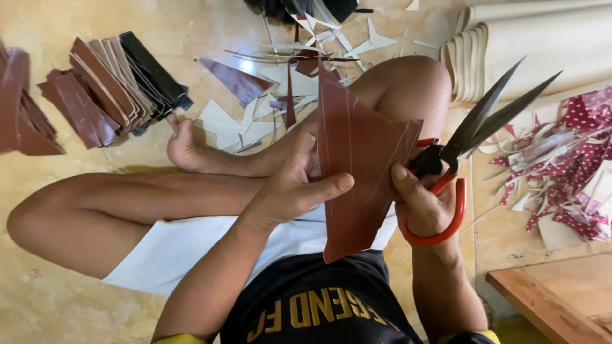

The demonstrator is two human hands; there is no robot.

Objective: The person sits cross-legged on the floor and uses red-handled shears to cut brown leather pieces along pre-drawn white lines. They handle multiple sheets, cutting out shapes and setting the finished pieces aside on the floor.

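1. Leather piece (360,172), reddish brown, is held up in front of the person's lap, above the crossed legs and the tiled floor (57,299).
2. Left hand (296,185) is closed on the piece's left edge: the thumb lies across the front face, the fingers are hidden behind it.
3. Right hand (424,204) touches the piece's right edge with its thumb and is wrapped around the red handles of the scissors (472,137); the fingers pass through the lower loop.
4. Scissor blades stand partly open, dark and long, pointing up and to the right, away from the piece.
5. The piece's long axis runs nearly upright in the view. Its narrow top corner points away from the person toward the raised knee; the broader lower end points back toward the black shirt.
6. Faint straight lines run lengthwise on its face.
7. On the floor to the left lies a stack of cut strips (111,86) in brown, tan and black; pale offcuts (287,86) lie beyond the foot.
8. Red patterned scraps (567,165) lie to the right, near rolled cream sheets (542,44).
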